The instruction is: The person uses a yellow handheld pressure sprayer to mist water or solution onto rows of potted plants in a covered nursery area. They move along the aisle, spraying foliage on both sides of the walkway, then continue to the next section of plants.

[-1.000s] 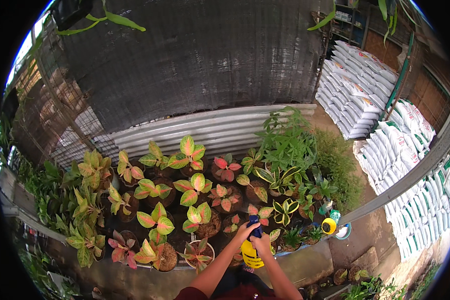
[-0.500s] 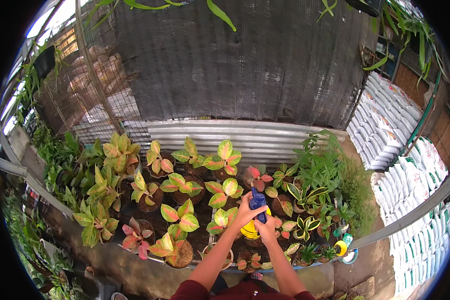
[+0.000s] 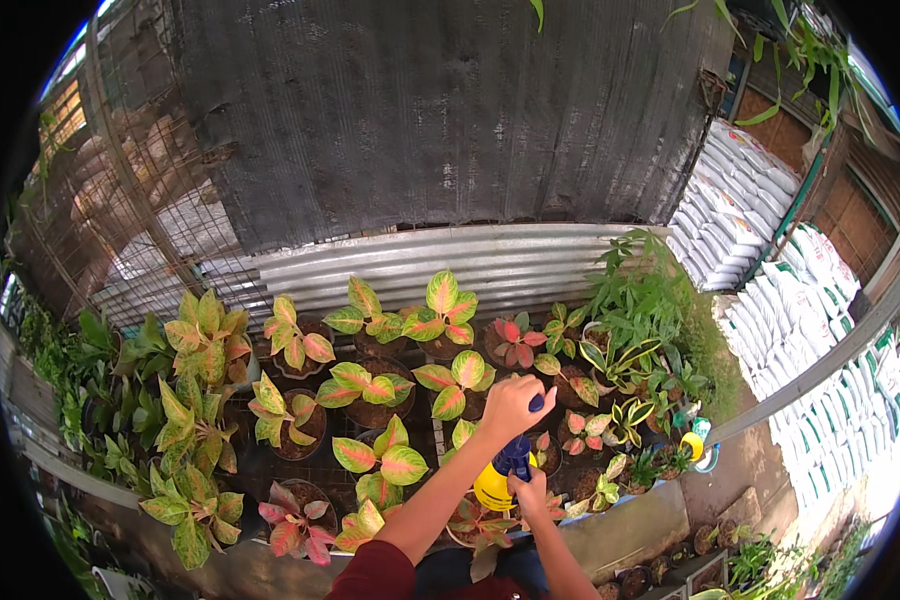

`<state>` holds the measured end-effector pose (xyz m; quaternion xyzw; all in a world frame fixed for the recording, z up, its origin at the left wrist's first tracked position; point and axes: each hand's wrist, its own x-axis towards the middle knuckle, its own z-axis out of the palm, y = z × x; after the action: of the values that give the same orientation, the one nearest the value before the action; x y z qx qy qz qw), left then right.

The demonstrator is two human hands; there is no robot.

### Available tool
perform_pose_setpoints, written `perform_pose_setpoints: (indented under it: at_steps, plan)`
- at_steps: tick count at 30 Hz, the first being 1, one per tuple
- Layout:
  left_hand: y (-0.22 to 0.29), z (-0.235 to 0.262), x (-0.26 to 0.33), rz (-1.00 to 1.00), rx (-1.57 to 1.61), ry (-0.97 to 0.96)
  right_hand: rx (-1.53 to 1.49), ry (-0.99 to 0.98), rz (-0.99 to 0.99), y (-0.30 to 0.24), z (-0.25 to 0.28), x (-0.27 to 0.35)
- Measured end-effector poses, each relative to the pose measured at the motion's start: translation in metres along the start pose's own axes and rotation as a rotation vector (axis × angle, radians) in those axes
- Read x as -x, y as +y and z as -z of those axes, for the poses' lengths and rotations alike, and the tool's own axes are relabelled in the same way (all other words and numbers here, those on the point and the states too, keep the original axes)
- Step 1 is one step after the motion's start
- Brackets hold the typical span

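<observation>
A dark shade net (image 3: 420, 110) hangs as the back wall, with a strip of corrugated sheet (image 3: 440, 265) along its foot, likely to keep sun and splash off the pots in front of it. To the right, white sacks (image 3: 770, 290) are piled in neat stacks, well apart from the growing bench and out of the walkway.

The potted plants (image 3: 370, 390) stand packed close together on a low bench: the pink-and-green leafy ones take the middle and left, while the grassy green ones (image 3: 640, 300) crowd the right end. Small pots sit along the front edge, within easy reach.

The sprayer (image 3: 505, 475), a yellow bottle with a blue pump top, is held up over the front pots, just right of centre, its top end toward the leaves.

The left hand (image 3: 510, 405) is closed over the blue knob at the very top of the pump, fingers curled down around it. The right hand (image 3: 530, 495) is wrapped around the bottle's neck and handle just below, gripping it so the bottle stays steady; whether a finger rests on a trigger I cannot tell.
</observation>
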<state>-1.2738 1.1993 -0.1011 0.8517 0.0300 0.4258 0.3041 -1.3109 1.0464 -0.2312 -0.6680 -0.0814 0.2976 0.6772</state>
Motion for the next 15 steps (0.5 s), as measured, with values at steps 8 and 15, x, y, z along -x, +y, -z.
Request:
perform_pose_setpoints:
  at_steps: [8, 15]
  plan:
    - [-0.007, 0.048, -0.042, 0.146, 0.519, -0.238, 0.160, 0.087, -0.012, -0.008, -0.036, 0.001]
    - [-0.006, 0.075, -0.035, 1.000, 0.996, -0.654, 0.213, 0.225, 0.159, -0.011, -0.054, 0.004]
